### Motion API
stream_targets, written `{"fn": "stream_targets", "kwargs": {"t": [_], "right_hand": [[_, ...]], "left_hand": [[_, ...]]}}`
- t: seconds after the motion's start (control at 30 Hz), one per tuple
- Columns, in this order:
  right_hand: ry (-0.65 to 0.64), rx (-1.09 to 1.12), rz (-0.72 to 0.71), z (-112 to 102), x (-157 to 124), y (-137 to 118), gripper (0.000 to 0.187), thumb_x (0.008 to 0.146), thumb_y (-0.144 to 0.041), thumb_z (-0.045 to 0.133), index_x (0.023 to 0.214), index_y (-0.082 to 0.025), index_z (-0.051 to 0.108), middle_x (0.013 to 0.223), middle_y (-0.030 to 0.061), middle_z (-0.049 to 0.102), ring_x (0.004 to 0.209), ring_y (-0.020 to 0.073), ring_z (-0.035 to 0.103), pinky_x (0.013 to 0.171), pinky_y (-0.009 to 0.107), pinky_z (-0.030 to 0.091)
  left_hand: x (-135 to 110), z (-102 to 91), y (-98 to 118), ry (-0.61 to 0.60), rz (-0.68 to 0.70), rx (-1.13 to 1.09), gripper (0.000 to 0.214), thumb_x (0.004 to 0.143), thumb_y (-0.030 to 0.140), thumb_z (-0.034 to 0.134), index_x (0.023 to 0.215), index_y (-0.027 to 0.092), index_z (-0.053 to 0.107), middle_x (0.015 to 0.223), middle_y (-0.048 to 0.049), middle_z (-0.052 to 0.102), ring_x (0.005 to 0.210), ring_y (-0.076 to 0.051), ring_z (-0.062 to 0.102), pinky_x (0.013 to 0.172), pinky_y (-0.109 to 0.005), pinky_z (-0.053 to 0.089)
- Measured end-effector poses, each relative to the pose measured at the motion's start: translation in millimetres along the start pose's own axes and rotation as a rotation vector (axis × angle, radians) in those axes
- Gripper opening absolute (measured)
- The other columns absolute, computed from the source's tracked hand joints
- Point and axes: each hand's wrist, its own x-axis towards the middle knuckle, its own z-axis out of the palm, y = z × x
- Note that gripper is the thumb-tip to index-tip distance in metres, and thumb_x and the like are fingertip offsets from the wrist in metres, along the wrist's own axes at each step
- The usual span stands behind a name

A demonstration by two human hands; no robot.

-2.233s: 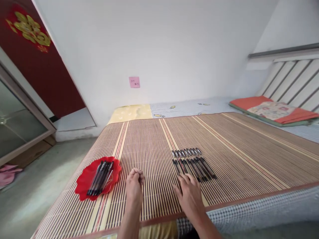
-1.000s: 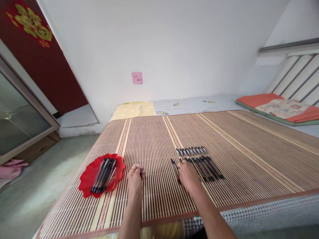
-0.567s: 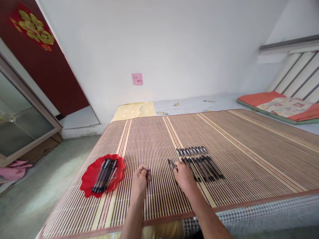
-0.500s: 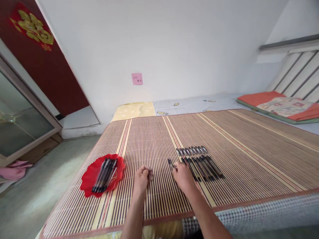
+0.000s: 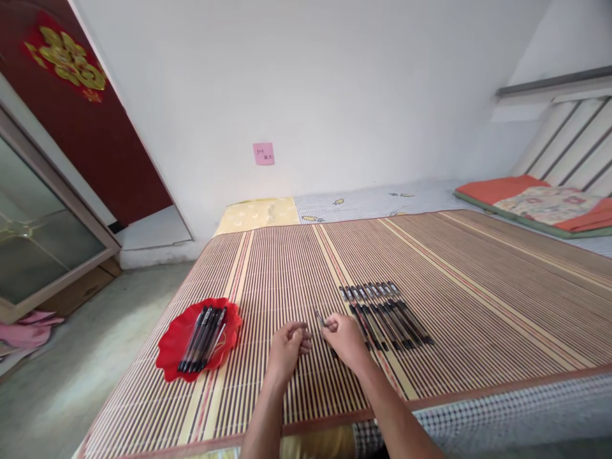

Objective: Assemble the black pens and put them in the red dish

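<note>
Black pen (image 5: 319, 315): in the right hand (image 5: 345, 336), above or on the mat just left of the row of barrels; whether its lower end touches down, cannot tell.

Placement, by size. Slatted mat (image 5: 277, 268) covers most of the bed; probably chosen as a firm, flat work surface, its ribs perhaps checking any roll. Red plate (image 5: 166, 349), scalloped, sits on the mat beyond the left hand (image 5: 287, 349); its raised rim likely serves to contain the bundle of pens (image 5: 201, 341) lying side by side in it, slanted. Row of barrels (image 5: 396, 325), apparently uncapped, lies on the mat to the right, roughly parallel, upper ends close to level. Row of caps (image 5: 368, 291), or what look like caps, runs along their far ends with a narrow gap; the order suggests part-by-part matching.

Pose. Both forearms enter from the near edge and converge, bringing the hands close together but apart. Right: palm turned inward, back overlapping the leftmost barrels in view (contact unclear); thumb and forefinger pinch the black pen partway along, upper end protruding, a grip that would suit fine control. Left: fingers loosely curled, half-open towards the pen; nothing visible within. Probably positioned to assist. Whether the held pen is capped: too small to tell.
</note>
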Motion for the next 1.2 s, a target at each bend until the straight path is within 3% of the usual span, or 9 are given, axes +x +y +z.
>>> {"fn": "stream_targets", "kwargs": {"t": [0.13, 0.2, 0.27, 0.47, 0.63, 0.8, 0.9, 1.07, 1.2], "right_hand": [[-0.062, 0.303, -0.025, -1, -4, -6, 0.017, 0.083, -0.031, 0.066, 0.088, -0.015, 0.071, 0.08, 0.0075, 0.077, 0.073, 0.0205, 0.073, 0.065, 0.028, 0.052], [-0.062, 0.404, -0.03, -1, -7, -11, 0.026, 0.081, -0.04, 0.067, 0.089, -0.016, 0.071, 0.076, 0.0058, 0.075, 0.065, 0.0192, 0.069, 0.059, 0.028, 0.051], [-0.055, 0.479, -0.036, -1, -10, -16, 0.03, 0.077, -0.045, 0.069, 0.087, -0.016, 0.071, 0.072, 0.0043, 0.073, 0.06, 0.0178, 0.065, 0.055, 0.028, 0.049], [-0.049, 0.606, -0.046, -5, -11, -31, 0.029, 0.074, -0.045, 0.074, 0.083, -0.018, 0.066, 0.064, 0.0008, 0.067, 0.057, 0.0164, 0.062, 0.054, 0.028, 0.05], [-0.126, 0.658, -0.072, -8, 0, -48, 0.024, 0.075, -0.039, 0.074, 0.083, -0.02, 0.062, 0.061, -0.0021, 0.065, 0.052, 0.0147, 0.061, 0.051, 0.027, 0.048], [-0.277, 0.572, -0.164, -15, 21, -67, 0.018, 0.071, -0.03, 0.074, 0.08, -0.019, 0.063, 0.064, -0.0027, 0.065, 0.057, 0.0136, 0.064, 0.053, 0.025, 0.046], [-0.35, 0.551, -0.163, -24, 32, -72, 0.024, 0.068, -0.032, 0.079, 0.082, -0.017, 0.066, 0.067, -0.0004, 0.068, 0.059, 0.0142, 0.065, 0.054, 0.026, 0.047], [-0.272, 0.606, -0.197, -36, 37, -70, 0.039, 0.08, -0.048, 0.073, 0.101, -0.014, 0.071, 0.085, 0.006, 0.075, 0.068, 0.0149, 0.069, 0.056, 0.025, 0.049], [-0.223, 0.646, -0.236, -35, 30, -66, 0.034, 0.084, -0.05, 0.071, 0.088, -0.016, 0.073, 0.087, 0.0074, 0.076, 0.067, 0.0133, 0.067, 0.057, 0.024, 0.049]], "left_hand": [[-11, 8.1, 2, -0.199, -0.117, -0.076, 0.057, 0.077, 0.057, 0.079, 0.111, 0.012, 0.069, 0.1, -0.0141, 0.077, 0.076, -0.02, 0.074, 0.066, -0.032, 0.059], [-16, 10.2, 4, -0.326, -0.167, -0.13, 0.064, 0.077, 0.062, 0.079, 0.117, 0.013, 0.067, 0.102, -0.0123, 0.076, 0.067, -0.018, 0.074, 0.059, -0.029, 0.057], [-17, 10.5, 5, -0.36, -0.153, -0.15, 0.068, 0.074, 0.061, 0.082, 0.12, 0.014, 0.065, 0.093, -0.0076, 0.074, 0.056, -0.014, 0.069, 0.051, -0.024, 0.051], [-12, 10.6, 9, -0.25, 0.044, -0.02, 0.048, 0.082, 0.054, 0.076, 0.102, 0.012, 0.067, 0.063, 0.0017, 0.064, 0.047, -0.009, 0.059, 0.047, -0.019, 0.041], [-9, 12.0, 12, -0.158, 0.175, -0.07, 0.045, 0.08, 0.056, 0.079, 0.091, 0.015, 0.065, 0.068, 0.0013, 0.065, 0.044, -0.006, 0.047, 0.045, -0.02, 0.035], [-5, 1.0, 17, -0.105, 0.203, -0.13, 0.047, 0.074, 0.057, 0.085, 0.081, 0.015, 0.063, 0.067, 0.0013, 0.064, 0.046, -0.004, 0.043, 0.046, -0.019, 0.033], [-5, -3.8, 18, -0.098, 0.201, -0.122, 0.049, 0.071, 0.057, 0.086, 0.082, 0.016, 0.063, 0.066, 0.0013, 0.064, 0.045, -0.005, 0.043, 0.045, -0.02, 0.032], [-7, -1.3, 19, -0.101, 0.215, -0.03, 0.045, 0.075, 0.055, 0.083, 0.081, 0.016, 0.061, 0.067, 0.0008, 0.064, 0.046, -0.005, 0.043, 0.046, -0.02, 0.032], [-9, 0.5, 19, -0.126, 0.203, 0.033, 0.043, 0.078, 0.054, 0.081, 0.082, 0.017, 0.06, 0.068, 0.0015, 0.062, 0.047, -0.006, 0.042, 0.047, -0.021, 0.031]]}}
